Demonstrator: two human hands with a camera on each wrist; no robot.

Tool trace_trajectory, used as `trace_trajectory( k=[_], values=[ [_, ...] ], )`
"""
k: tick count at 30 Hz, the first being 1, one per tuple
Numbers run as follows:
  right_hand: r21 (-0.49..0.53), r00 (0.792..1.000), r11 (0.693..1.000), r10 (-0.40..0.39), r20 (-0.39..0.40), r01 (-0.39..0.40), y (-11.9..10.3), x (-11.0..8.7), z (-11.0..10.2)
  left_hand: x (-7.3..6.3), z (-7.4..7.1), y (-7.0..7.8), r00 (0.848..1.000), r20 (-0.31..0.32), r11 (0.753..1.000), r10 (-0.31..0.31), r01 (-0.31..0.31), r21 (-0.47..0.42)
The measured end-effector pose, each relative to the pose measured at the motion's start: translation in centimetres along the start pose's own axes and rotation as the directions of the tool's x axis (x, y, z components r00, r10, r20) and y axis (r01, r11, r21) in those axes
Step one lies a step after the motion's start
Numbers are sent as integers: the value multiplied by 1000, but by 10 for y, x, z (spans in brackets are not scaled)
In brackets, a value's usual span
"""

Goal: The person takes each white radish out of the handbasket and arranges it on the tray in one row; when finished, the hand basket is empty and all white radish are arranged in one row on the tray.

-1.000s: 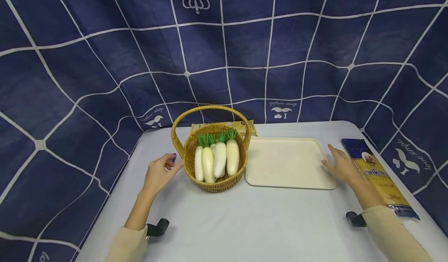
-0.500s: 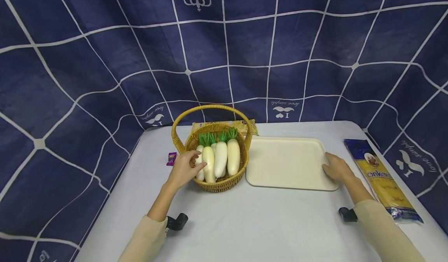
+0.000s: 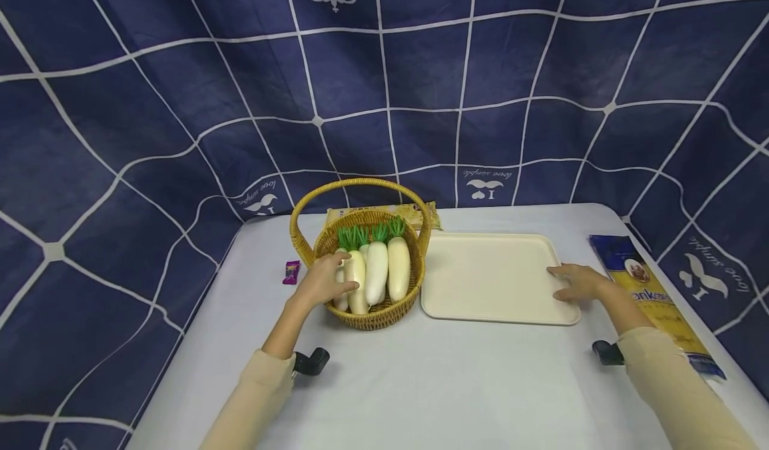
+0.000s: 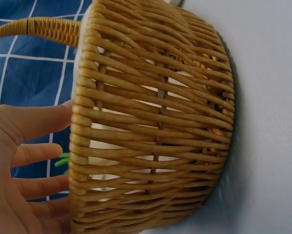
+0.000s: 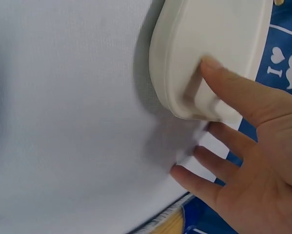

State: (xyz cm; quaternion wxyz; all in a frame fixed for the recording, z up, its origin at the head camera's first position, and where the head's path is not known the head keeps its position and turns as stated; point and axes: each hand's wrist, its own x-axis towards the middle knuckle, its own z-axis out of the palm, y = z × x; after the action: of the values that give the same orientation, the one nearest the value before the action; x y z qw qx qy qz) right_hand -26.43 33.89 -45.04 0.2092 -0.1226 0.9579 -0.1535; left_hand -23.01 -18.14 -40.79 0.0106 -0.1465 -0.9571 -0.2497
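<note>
The left hand point(image 3: 320, 282), fingers spread, hangs over the left rim of the wicker basket point(image 3: 384, 318) holding the daikon radishes point(image 3: 377, 273), contact unclear. The right hand point(image 3: 579, 283), fingers apart, straddles the cream tray point(image 3: 489, 278) at its right end. Behind the basket lies a yellow packet point(image 3: 414, 216).

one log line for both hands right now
left hand: at white vegetables in basket | right hand: at tray edge

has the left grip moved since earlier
Yes, rightward in the head view: from beside the basket, the left grip now reaches over its left rim.
</note>
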Motion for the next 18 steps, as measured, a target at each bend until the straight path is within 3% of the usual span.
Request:
trace_trajectory(
  k=[7, 12, 18],
  values=[
    [-95, 999, 995, 42, 34, -39, -2, 5, -6, 5, 3, -2, 999, 23, 1000, -25, 24, 14],
    [-51, 992, 991, 124, 35, -122, -6, 3, -9, 6, 5, -3, 998, 19, 998, -68, 68, 18],
    [-26, 992, 991, 128, 11, -128, -7, -1, -7, 9, 10, -2, 995, 13, 995, -97, 96, 13]
  ],
)
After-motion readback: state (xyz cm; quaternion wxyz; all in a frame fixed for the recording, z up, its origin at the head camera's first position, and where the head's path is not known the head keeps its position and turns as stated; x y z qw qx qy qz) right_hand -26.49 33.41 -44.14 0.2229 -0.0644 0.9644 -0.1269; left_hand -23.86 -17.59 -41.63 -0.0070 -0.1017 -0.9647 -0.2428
